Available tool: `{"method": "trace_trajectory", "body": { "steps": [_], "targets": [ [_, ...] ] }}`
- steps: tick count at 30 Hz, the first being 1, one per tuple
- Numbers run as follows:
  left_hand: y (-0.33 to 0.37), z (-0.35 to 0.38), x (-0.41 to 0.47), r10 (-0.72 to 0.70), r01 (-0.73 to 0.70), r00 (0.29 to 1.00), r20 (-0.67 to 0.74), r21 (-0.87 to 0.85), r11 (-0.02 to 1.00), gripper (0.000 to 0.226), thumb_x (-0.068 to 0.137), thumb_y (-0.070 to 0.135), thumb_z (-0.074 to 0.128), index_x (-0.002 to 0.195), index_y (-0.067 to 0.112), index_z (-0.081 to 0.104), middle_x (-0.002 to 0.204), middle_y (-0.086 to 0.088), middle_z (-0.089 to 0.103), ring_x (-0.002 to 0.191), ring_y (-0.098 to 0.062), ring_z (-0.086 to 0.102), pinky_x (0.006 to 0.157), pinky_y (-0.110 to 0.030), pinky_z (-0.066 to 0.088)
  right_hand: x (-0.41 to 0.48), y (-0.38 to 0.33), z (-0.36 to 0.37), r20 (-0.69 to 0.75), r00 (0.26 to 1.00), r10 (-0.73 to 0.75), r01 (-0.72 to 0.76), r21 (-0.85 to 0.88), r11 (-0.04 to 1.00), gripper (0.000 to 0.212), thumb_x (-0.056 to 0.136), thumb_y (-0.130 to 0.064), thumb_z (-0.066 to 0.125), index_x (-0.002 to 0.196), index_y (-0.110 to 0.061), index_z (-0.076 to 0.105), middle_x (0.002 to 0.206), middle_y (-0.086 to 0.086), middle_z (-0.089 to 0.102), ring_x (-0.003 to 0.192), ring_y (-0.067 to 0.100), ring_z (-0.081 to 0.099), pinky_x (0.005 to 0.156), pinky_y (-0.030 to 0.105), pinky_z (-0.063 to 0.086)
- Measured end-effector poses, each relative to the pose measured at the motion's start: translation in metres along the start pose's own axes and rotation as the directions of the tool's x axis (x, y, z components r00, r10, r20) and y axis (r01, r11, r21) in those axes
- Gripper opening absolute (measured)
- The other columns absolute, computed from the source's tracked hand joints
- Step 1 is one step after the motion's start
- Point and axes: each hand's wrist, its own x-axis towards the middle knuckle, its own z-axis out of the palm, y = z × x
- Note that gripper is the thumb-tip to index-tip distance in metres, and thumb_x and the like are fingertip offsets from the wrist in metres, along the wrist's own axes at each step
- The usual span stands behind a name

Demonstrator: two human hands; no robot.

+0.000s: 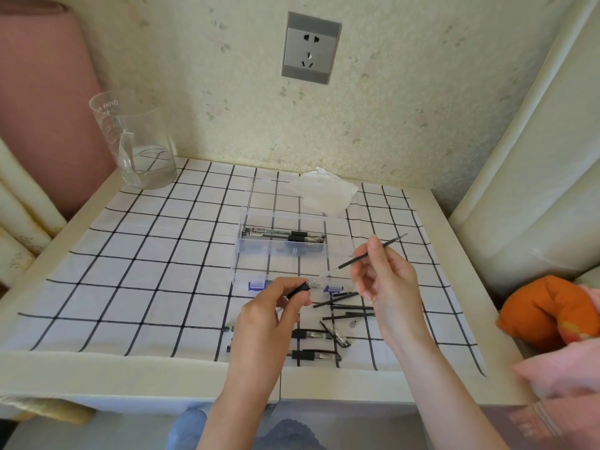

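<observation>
My left hand grips a clear pen barrel with a black grip section. My right hand pinches a thin black refill whose lower end sits in the barrel's mouth. A clear plastic case with blue latches stands open behind the hands and holds finished pens. Several loose black refills lie on the checked cloth under my right hand. More pen barrels and caps lie near the table's front edge, partly hidden by my left wrist.
A glass beaker with some water stands at the back left corner. A crumpled white tissue lies behind the case. An orange cushion sits off the table's right edge. The wall with a power socket is straight ahead.
</observation>
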Motion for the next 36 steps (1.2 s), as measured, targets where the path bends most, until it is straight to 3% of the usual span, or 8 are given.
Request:
{"method": "trace_trajectory", "body": {
  "steps": [18, 22, 25, 31, 36],
  "targets": [
    [-0.001, 0.0, 0.0, 0.02, -0.021, 1.0, 0.006, 0.03, 0.999, 0.012, 0.086, 0.031, 0.057, 0.092, 0.041, 0.059, 0.076, 0.022, 0.066, 0.069, 0.001, 0.058, 0.062, -0.01, 0.045, 0.0, 0.003, -0.004, 0.101, 0.995, -0.001, 0.003, -0.023, 1.0, 0.03, 0.096, -0.027, 0.045, 0.076, -0.013, 0.063, 0.06, 0.002, 0.059, 0.046, 0.011, 0.046, 0.041, 0.016, 0.031],
    [0.002, 0.002, -0.001, 0.048, -0.049, 0.998, 0.034, 0.028, 0.998, 0.015, 0.087, 0.031, 0.057, 0.089, 0.045, 0.056, 0.08, 0.025, 0.065, 0.068, 0.0, 0.058, 0.062, -0.01, 0.043, 0.0, 0.003, 0.001, 0.28, 0.958, 0.067, -0.028, -0.144, 0.989, 0.028, 0.086, -0.032, 0.055, 0.085, -0.008, 0.07, 0.06, 0.002, 0.059, 0.044, 0.009, 0.043, 0.04, 0.016, 0.029],
    [0.004, 0.002, 0.0, 0.044, -0.044, 0.999, 0.016, -0.038, 0.998, 0.014, 0.088, 0.026, 0.057, 0.095, 0.038, 0.06, 0.079, 0.02, 0.065, 0.064, -0.005, 0.058, 0.059, -0.009, 0.041, -0.004, 0.003, 0.007, 0.359, 0.926, 0.118, -0.047, -0.199, 0.979, 0.031, 0.081, -0.035, 0.061, 0.096, -0.009, 0.071, 0.063, 0.003, 0.059, 0.044, 0.008, 0.041, 0.042, 0.015, 0.03],
    [0.006, -0.001, 0.0, 0.042, -0.049, 0.998, -0.047, -0.16, 0.986, 0.019, 0.088, 0.021, 0.057, 0.093, 0.039, 0.058, 0.074, 0.006, 0.068, 0.061, -0.007, 0.057, 0.061, -0.01, 0.045, -0.006, 0.001, -0.005, 0.284, 0.952, 0.113, -0.032, -0.275, 0.961, 0.024, 0.085, -0.031, 0.06, 0.096, -0.013, 0.072, 0.062, 0.0, 0.06, 0.048, 0.011, 0.041, 0.042, 0.014, 0.031],
    [0.006, 0.0, 0.0, 0.051, -0.056, 0.998, -0.036, -0.143, 0.988, 0.011, 0.087, 0.023, 0.056, 0.088, 0.034, 0.059, 0.072, 0.002, 0.067, 0.062, -0.008, 0.057, 0.061, -0.013, 0.047, -0.009, 0.002, -0.02, 0.199, 0.974, 0.107, -0.054, -0.255, 0.966, 0.013, 0.087, -0.018, 0.062, 0.091, -0.013, 0.073, 0.063, 0.0, 0.06, 0.051, 0.011, 0.044, 0.044, 0.014, 0.035]
  ]
}}
